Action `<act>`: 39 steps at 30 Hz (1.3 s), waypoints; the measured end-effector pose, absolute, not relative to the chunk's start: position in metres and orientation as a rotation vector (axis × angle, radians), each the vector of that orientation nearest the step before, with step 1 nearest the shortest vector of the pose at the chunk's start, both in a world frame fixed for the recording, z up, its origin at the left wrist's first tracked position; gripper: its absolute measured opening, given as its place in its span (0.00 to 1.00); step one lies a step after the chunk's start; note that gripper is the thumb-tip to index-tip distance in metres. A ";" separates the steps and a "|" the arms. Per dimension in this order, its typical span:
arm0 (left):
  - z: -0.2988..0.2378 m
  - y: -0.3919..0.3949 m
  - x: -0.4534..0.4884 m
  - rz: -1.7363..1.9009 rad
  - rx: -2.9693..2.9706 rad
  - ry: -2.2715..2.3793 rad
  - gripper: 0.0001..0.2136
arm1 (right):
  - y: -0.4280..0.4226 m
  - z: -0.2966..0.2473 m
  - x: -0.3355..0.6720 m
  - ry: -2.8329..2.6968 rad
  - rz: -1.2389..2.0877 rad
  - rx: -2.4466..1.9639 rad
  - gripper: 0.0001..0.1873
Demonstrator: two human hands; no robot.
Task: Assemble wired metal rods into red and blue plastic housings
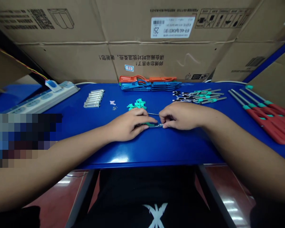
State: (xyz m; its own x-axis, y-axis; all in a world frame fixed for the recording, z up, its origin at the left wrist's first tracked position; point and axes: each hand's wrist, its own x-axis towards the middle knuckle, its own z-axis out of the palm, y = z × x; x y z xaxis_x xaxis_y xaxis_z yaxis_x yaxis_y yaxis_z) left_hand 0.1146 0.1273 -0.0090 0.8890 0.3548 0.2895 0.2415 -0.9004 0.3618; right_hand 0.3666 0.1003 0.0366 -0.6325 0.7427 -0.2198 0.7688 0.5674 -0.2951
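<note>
The left hand [127,125] and right hand [181,116] pinch a small green-and-metal part [152,124] between them, near the middle of the blue table [142,152]. Its long axis runs left to right, green end toward the left hand, metal tip at the right.

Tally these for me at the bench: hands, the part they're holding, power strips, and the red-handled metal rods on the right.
Hands: 2 (left hand, right hand)
Teal-and-metal part: 1
Power strip: 1
Red-handled metal rods: 4
Total: 8
</note>
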 end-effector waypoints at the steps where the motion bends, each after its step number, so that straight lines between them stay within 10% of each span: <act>1: -0.008 0.127 0.114 0.518 2.717 0.465 0.14 | 0.100 0.036 0.367 2.712 -0.573 1.319 0.03; 39: 0.002 0.124 0.117 0.595 2.506 0.696 0.08 | 0.088 0.041 0.356 2.955 -0.463 0.965 0.16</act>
